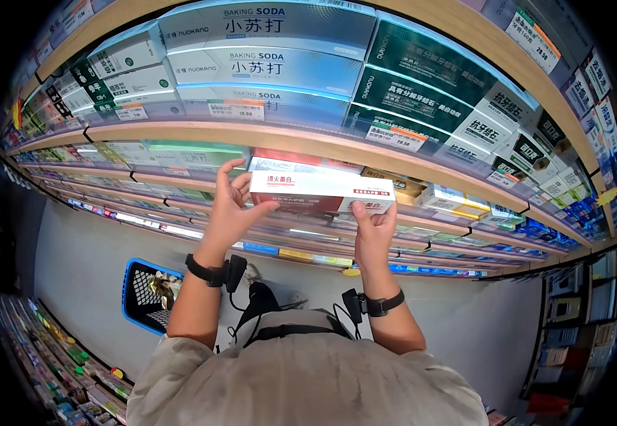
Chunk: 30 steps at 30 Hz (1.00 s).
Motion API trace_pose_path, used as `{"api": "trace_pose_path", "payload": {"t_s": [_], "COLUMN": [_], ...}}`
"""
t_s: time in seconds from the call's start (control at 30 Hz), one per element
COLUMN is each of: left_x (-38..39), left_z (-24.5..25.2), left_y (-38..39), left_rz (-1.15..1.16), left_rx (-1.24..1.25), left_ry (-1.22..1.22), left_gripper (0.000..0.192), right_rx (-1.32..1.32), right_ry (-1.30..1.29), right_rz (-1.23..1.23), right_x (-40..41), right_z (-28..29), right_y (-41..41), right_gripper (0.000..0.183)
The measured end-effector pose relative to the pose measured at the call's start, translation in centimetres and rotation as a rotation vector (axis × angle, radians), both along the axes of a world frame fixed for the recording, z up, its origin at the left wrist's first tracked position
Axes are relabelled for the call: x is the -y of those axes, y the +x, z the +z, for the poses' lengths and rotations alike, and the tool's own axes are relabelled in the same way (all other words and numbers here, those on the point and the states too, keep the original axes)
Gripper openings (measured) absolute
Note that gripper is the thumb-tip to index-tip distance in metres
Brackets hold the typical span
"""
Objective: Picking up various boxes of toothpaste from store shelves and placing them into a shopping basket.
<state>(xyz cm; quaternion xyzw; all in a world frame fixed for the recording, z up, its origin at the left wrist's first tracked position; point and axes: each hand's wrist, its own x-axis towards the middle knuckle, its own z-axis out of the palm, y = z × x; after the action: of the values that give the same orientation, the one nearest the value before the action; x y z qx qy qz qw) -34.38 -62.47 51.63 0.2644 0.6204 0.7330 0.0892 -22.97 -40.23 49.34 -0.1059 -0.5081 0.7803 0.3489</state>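
A white and red toothpaste box (322,186) lies level between my two hands, in front of the second shelf. My right hand (372,229) grips its right end, with the thumb on the near face. At the left end is my left hand (236,205); its thumb touches the lower corner and the index finger is lifted off, so how firmly it holds is unclear. Just behind the box, similar white and red boxes (287,156) stand on the shelf. Above them, blue and white baking soda toothpaste boxes (266,66) and dark green boxes (415,90) are stacked.
The wooden shelf edge (308,139) runs across just above the hands, with price tags on it. A black shopping basket with a blue rim (126,298) stands on the floor at left, items inside. More stocked shelves (53,346) are behind at left, and a rack (564,319) at right.
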Motion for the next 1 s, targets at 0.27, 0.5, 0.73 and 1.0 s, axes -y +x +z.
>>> {"api": "trace_pose_path", "payload": {"t_s": [0.27, 0.5, 0.73, 1.0], "left_x": [-2.8, -3.0, -2.3, -3.0], "left_z": [-2.3, -1.8, -1.6, -1.8], "left_y": [-0.8, 0.1, 0.4, 1.4], "left_rz": [0.186, 0.551, 0.54, 0.496], "left_rx": [-0.02, -0.565, -0.501, -0.472], "left_ry": [0.159, -0.323, -0.474, -0.462], "left_gripper": [0.05, 0.039, 0.053, 0.069], "right_rx": [0.298, 0.362, 0.366, 0.283], "right_ry": [0.718, 0.816, 0.629, 0.683], "right_rz": [-0.291, -0.429, -0.338, -0.378], "right_x": [-1.7, -2.3, -0.9, -0.5], "right_z": [-1.1, -1.2, -2.0, -2.7], "right_y": [-0.7, -0.8, -2.3, -3.4], "right_gripper": [0.046, 0.052, 0.054, 0.05]}}
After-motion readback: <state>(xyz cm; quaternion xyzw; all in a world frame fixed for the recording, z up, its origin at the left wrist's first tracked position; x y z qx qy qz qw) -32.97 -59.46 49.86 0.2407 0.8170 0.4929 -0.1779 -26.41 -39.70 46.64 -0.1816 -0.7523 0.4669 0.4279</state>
